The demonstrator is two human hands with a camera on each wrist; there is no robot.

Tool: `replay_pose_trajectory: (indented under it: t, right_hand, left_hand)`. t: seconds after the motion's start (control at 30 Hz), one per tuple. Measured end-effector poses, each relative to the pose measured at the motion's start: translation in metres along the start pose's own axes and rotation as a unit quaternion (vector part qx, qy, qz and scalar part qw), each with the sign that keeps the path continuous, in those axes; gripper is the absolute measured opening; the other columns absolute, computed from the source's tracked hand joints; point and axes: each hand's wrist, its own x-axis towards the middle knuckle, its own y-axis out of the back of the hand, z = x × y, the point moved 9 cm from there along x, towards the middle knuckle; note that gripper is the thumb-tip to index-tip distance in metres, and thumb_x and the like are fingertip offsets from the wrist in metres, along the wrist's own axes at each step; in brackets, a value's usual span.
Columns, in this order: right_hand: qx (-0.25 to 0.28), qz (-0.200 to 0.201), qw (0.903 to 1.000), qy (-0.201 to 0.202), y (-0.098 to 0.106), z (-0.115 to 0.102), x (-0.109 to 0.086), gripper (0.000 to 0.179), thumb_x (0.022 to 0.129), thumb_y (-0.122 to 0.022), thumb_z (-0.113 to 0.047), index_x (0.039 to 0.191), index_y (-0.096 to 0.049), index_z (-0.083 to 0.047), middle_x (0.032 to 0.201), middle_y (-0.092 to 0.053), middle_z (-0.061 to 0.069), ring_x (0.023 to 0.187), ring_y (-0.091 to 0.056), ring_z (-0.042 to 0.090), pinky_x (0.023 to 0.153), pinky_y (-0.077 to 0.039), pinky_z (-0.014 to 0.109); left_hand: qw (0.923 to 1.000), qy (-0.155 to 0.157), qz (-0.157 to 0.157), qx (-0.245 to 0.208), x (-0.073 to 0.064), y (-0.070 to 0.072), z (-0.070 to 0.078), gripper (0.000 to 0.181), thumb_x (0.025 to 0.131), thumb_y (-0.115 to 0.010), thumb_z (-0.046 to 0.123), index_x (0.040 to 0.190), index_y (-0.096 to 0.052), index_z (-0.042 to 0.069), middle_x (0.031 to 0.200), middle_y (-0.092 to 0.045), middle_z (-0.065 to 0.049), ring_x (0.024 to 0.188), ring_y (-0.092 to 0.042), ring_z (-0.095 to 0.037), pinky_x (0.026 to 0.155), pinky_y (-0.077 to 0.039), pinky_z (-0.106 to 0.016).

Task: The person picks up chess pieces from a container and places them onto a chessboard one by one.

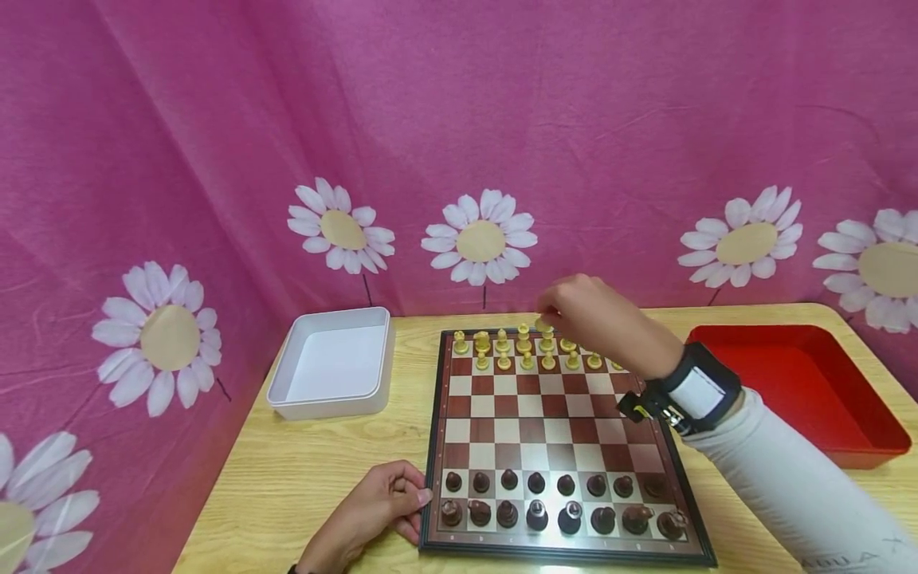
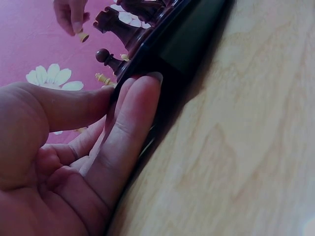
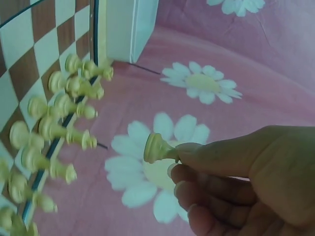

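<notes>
A chessboard [image 1: 529,406] lies on the table, with yellow chess pieces [image 1: 523,341] along its far side and dark brown ones [image 1: 536,516] along its near side. My right hand [image 1: 586,311] is raised over the far yellow rows and pinches a yellow pawn [image 3: 155,149] between thumb and fingers. The pawn's base points away from the hand, and its head is hidden by the fingertips. At the board's near left corner, my left hand [image 1: 383,501] grips the black edge [image 2: 147,61], thumb on the upper side and fingers against the side.
A white tray [image 1: 383,399] stands left of the board near the back. To the right is a red tray [image 1: 871,446], partly behind the right forearm. A pink cloth [image 1: 610,119] with white flowers hangs behind the wooden table [image 1: 251,494].
</notes>
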Motion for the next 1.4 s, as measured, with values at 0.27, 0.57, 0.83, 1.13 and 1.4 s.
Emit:
replay_pose_trajectory:
  t: [0.27, 0.57, 0.83, 1.13, 1.4]
  right_hand:
    - [0.022, -0.003, 0.9996, 0.016, -0.017, -0.017, 0.026, 0.007, 0.094, -0.074, -0.005, 0.092, -0.08, -0.007, 0.077, -0.073, 0.002, 0.061, -0.056, 0.008, 0.057, -0.052, 0.022]
    - [0.038, -0.024, 0.9972, 0.059, -0.051, -0.048, 0.056, 0.028, 0.099, -0.065, -0.006, 0.072, -0.068, -0.012, 0.06, -0.045, -0.006, 0.053, -0.04, 0.004, 0.049, -0.034, 0.017]
    - [0.054, -0.067, 0.995, 0.049, -0.087, -0.059, 0.074, 0.016, 0.098, -0.068, -0.006, 0.087, -0.079, -0.009, 0.069, -0.067, -0.002, 0.052, -0.056, 0.002, 0.052, -0.048, 0.017]
    - [0.059, -0.081, 0.994, 0.045, -0.11, -0.056, 0.08, 0.017, 0.096, -0.068, -0.002, 0.084, -0.079, -0.007, 0.069, -0.066, -0.002, 0.058, -0.053, 0.006, 0.052, -0.041, 0.019]
    - [0.054, -0.086, 0.9937, 0.045, -0.122, -0.053, 0.08, 0.023, 0.094, -0.064, 0.001, 0.077, -0.077, -0.007, 0.06, -0.053, -0.007, 0.057, -0.042, 0.007, 0.049, -0.029, 0.019]
  left_hand:
    - [1.0, -0.009, 0.002, 0.002, 0.001, 0.001, 0.004, 0.024, 0.097, -0.072, 0.01, 0.109, -0.057, -0.004, 0.085, -0.066, -0.004, 0.065, -0.069, -0.013, 0.059, -0.065, -0.029]
    - [1.0, -0.009, 0.004, -0.002, -0.001, 0.003, 0.004, 0.024, 0.097, -0.072, 0.01, 0.11, -0.057, -0.004, 0.084, -0.065, -0.003, 0.064, -0.07, -0.012, 0.058, -0.065, -0.028]
    - [1.0, -0.006, 0.003, 0.001, -0.001, 0.001, 0.004, 0.025, 0.097, -0.072, 0.011, 0.109, -0.057, -0.004, 0.083, -0.065, -0.003, 0.064, -0.069, -0.012, 0.058, -0.065, -0.028]
    - [1.0, -0.002, 0.002, 0.002, -0.002, 0.002, 0.003, 0.024, 0.097, -0.072, 0.012, 0.109, -0.057, -0.003, 0.078, -0.068, -0.001, 0.064, -0.069, -0.011, 0.058, -0.065, -0.027]
    - [1.0, -0.002, 0.002, -0.001, -0.001, 0.0, 0.001, 0.024, 0.097, -0.071, 0.011, 0.11, -0.058, -0.004, 0.083, -0.066, -0.002, 0.065, -0.07, -0.012, 0.059, -0.065, -0.028]
